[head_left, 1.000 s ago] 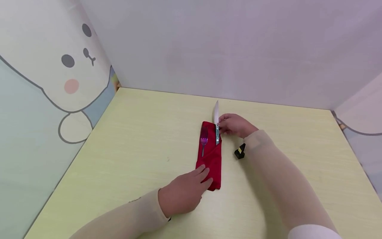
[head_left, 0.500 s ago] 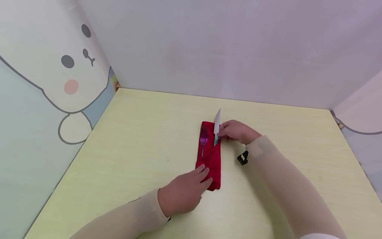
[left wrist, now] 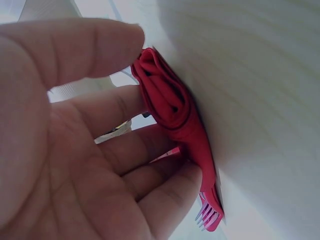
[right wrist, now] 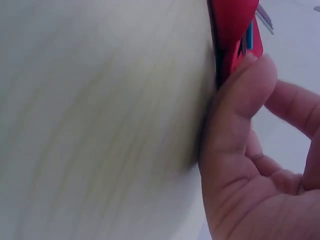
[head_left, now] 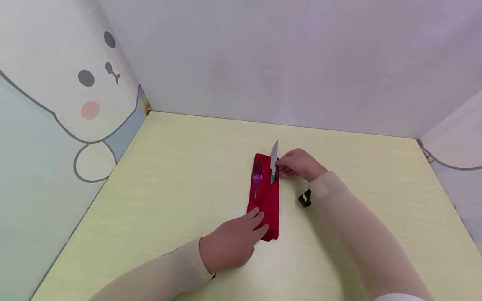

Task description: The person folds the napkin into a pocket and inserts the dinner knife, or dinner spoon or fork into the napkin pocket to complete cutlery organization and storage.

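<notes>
A folded red napkin [head_left: 269, 217] lies lengthwise on the table, with a pocket across it. Tucked into its left side is a fork [head_left: 257, 177], tines showing at the far end. A knife [head_left: 274, 155] with a teal handle stands to its right, handle end in the pocket and blade pointing away. My right hand [head_left: 300, 163] pinches the knife where blade meets handle, thumb low along the napkin's edge in the right wrist view. My left hand [head_left: 233, 242] rests its spread fingers on the near part of the napkin; its thumb [left wrist: 125, 45] lies by the rolled end.
The pale wooden table [head_left: 188, 167] reaches back to a plain light wall [head_left: 263, 62]. A cartoon-printed panel [head_left: 56, 125] borders the left side. A small black block [head_left: 305, 198] with a yellow mark is under my right wrist.
The knife has slid toward me, its handle going deeper into the napkin's pocket. My right hand came down with it, then shifted slightly up toward the blade. The left hand stays put.
</notes>
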Demonstrator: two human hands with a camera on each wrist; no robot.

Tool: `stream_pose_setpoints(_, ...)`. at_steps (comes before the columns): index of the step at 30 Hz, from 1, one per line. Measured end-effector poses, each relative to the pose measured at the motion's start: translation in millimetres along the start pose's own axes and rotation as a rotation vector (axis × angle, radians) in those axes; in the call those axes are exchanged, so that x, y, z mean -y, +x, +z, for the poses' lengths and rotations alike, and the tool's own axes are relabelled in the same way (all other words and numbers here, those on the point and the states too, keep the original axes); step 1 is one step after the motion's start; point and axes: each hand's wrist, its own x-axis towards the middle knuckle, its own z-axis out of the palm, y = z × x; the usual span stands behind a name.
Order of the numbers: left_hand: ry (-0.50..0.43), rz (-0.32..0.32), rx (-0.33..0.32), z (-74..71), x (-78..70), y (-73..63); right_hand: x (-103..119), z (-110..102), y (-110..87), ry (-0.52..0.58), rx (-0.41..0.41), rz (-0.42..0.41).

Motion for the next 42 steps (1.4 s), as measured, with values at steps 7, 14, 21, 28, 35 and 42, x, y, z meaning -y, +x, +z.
stream_pose_setpoints(7,0.007,0.003,-0.009,0.4,-0.6,-0.5,6.3,-7.5,9.6,0.15,-0.139,-0.031)
stream_pose_setpoints(14,-0.022,-0.008,0.005,0.0,0.9,-0.3,14.1,-8.7,22.4,0.242,-0.108,-0.058)
stream_pose_setpoints(21,-0.038,-0.002,0.014,-1.1,0.5,0.6,16.3,-3.8,33.2,0.213,-0.183,-0.056)
stream_pose_setpoints(28,-0.069,-0.01,0.023,0.7,0.1,1.2,15.9,-1.7,28.8,0.213,-0.186,-0.048)
stream_pose_setpoints(35,-0.031,0.017,-0.006,1.2,-0.4,0.1,16.1,1.4,15.4,0.215,-0.179,-0.059)
stream_pose_setpoints(42,-0.037,0.016,-0.007,-2.1,-1.8,-0.4,16.3,1.8,5.3,0.229,-0.181,-0.096)
